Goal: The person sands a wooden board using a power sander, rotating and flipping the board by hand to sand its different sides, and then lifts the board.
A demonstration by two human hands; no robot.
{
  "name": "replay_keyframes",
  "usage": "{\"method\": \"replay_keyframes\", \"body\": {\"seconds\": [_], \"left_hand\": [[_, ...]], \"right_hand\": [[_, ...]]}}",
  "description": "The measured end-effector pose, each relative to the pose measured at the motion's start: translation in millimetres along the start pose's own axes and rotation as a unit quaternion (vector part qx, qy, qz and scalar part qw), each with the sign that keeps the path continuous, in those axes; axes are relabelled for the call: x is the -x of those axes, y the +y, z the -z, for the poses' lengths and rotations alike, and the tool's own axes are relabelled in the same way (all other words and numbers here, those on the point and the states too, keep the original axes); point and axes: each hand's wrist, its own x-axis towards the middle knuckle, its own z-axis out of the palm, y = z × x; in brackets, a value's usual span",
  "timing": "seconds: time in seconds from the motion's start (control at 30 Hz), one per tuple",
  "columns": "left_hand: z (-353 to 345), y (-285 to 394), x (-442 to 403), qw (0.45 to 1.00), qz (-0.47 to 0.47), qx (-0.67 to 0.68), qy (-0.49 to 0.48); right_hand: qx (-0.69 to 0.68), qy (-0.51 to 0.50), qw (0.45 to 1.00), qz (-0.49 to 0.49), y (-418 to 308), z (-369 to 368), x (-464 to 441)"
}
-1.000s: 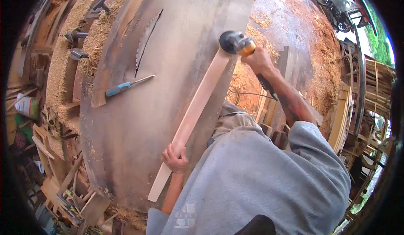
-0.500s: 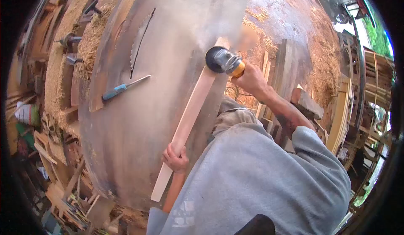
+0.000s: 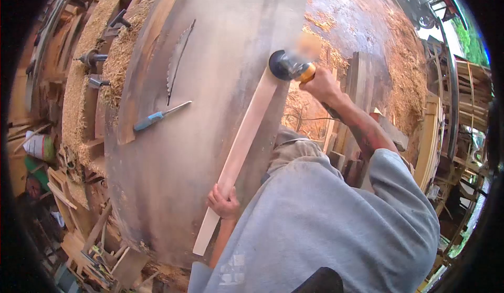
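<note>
My left hand (image 3: 224,201) is wrapped around the near part of a long pale wooden strip (image 3: 248,128), which lies slanted across a dusty worktable (image 3: 173,188). Closed on the yellow body of an angle grinder (image 3: 295,68) is my right hand (image 3: 321,84). The grinder's dark round disc sits over the strip's far end and hides that tip. To the left on the table lie a blue-handled screwdriver (image 3: 157,117) and a thin toothed saw blade (image 3: 176,64) set in a slot.
Metal clamp-like fittings (image 3: 94,58) and heaped wood shavings (image 3: 79,104) line the left side. Thick planks (image 3: 358,77) lie to the right on sawdust-covered ground. Scrap wood (image 3: 89,251) is piled at lower left. A dark cable (image 3: 310,118) runs near my right forearm.
The grinder and my right hand have moved slightly up and right, to the strip's far end. The dust cloud over the table has thinned. My left hand keeps its grip.
</note>
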Motion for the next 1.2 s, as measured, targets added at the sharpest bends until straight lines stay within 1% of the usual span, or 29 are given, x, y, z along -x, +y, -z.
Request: {"method": "replay_keyframes", "body": {"seconds": [0.03,0.07,0.13,0.2,0.27,0.33,0.37,0.4,0.47,0.5,0.53,0.6,0.63,0.67,0.73,0.8,0.87,0.9,0.93,0.97,1.0,1.07,1.13,1.2], "left_hand": [[1,2,-3,1.000,-0.005,0.001,0.001],[4,1,-4,1.000,-0.010,0.001,0.001],[5,-3,-1,1.000,-0.010,0.004,0.010],[-1,1,-5,1.000,-0.008,0.014,0.018],[3,0,-4,0.999,-0.013,0.030,0.018],[6,1,-4,1.000,-0.010,0.021,0.017],[6,2,-5,1.000,-0.013,0.019,0.014],[7,3,-5,1.000,-0.012,0.020,0.014],[7,7,-5,1.000,0.005,0.029,0.009],[6,6,-3,1.000,0.008,0.026,0.007],[4,4,-2,1.000,0.000,0.016,0.004],[5,-2,-7,1.000,-0.010,0.005,0.003],[6,1,-9,1.000,-0.008,0.014,0.005],[7,5,-6,1.000,-0.004,0.024,0.004],[3,5,-3,1.000,-0.003,0.022,0.004],[5,0,-7,1.000,-0.017,0.015,0.006],[8,4,-7,1.000,-0.002,0.013,-0.007],[8,4,-6,1.000,-0.008,0.015,-0.008],[8,3,-5,1.000,0.007,0.020,-0.020],[7,2,-4,0.999,0.025,0.023,-0.031],[9,3,-6,0.999,0.025,0.018,-0.026],[13,6,-8,1.000,0.001,0.026,-0.013],[8,3,-8,0.999,0.001,0.032,0.001],[4,6,-2,0.999,0.016,0.038,0.018]], "right_hand": [[0.019,0.010,0.999,-0.039,-5,4,-11],[0.032,0.041,0.999,-0.012,12,0,-27],[0.033,0.019,0.998,-0.042,18,8,-38],[0.061,0.037,0.997,0.036,19,2,-30],[0.078,0.024,0.996,0.035,16,-2,-35],[0.010,0.016,1.000,0.016,5,6,-45],[0.051,-0.006,0.999,0.006,3,7,-52],[0.053,-0.006,0.999,0.006,-2,5,-50],[0.081,0.003,0.996,0.048,-15,-4,-49],[0.073,0.000,0.997,0.009,-11,-7,-58],[0.071,-0.005,0.997,0.009,-12,-6,-56],[-0.010,-0.018,1.000,0.000,-18,5,-54],[0.026,-0.010,0.999,0.036,-14,-2,-44],[0.033,-0.013,0.998,0.053,-10,-13,-28],[0.004,-0.002,0.999,0.043,-19,-32,2],[-0.008,-0.031,0.999,0.031,-43,-36,39],[-0.039,-0.080,0.995,0.033,-49,-51,69],[-0.040,-0.074,0.996,0.029,-56,-55,83],[-0.015,-0.110,0.993,0.048,-65,-59,93],[0.009,-0.147,0.987,0.070,-71,-62,97],[0.005,-0.147,0.986,0.075,-69,-63,96],[0.078,-0.197,0.975,0.072,-57,-63,99],[0.096,-0.198,0.972,0.079,-46,-43,85],[0.051,-0.154,0.982,0.100,-31,-26,61]]}}
